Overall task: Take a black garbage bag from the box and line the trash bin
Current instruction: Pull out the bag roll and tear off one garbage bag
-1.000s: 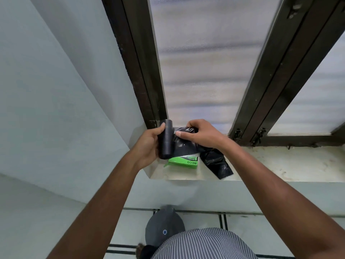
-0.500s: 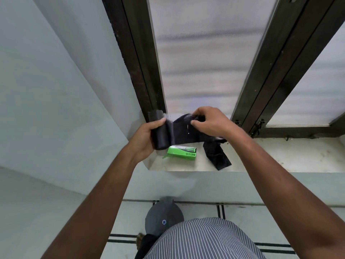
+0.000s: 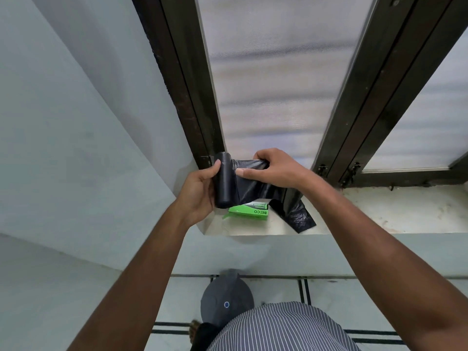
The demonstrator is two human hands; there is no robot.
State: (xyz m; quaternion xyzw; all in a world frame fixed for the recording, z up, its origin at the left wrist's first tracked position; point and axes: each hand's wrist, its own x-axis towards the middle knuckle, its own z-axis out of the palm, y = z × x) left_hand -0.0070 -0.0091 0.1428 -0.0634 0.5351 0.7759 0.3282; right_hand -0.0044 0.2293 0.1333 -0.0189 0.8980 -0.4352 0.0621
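Observation:
My left hand (image 3: 197, 192) grips a black roll of garbage bags (image 3: 224, 181), held upright above the window sill. My right hand (image 3: 277, 168) pinches the unrolled black garbage bag (image 3: 253, 184) right next to the roll; the bag's loose end (image 3: 297, 217) trails down onto the sill. The green garbage bag box (image 3: 249, 212) lies on the sill under my hands, its flap open at the left. On the floor below stands the grey trash bin (image 3: 226, 300) with its lid shut, partly hidden by my striped shirt.
The marble window sill (image 3: 395, 211) runs to the right. Dark window frames (image 3: 192, 79) and frosted panes rise behind my hands. A pale wall (image 3: 76, 148) closes the left side. Tiled floor with dark lines lies below.
My right hand has slid left along the stretched bag to the roll. The roll has turned upright again in my left hand, and both hands have dropped slightly toward the box.

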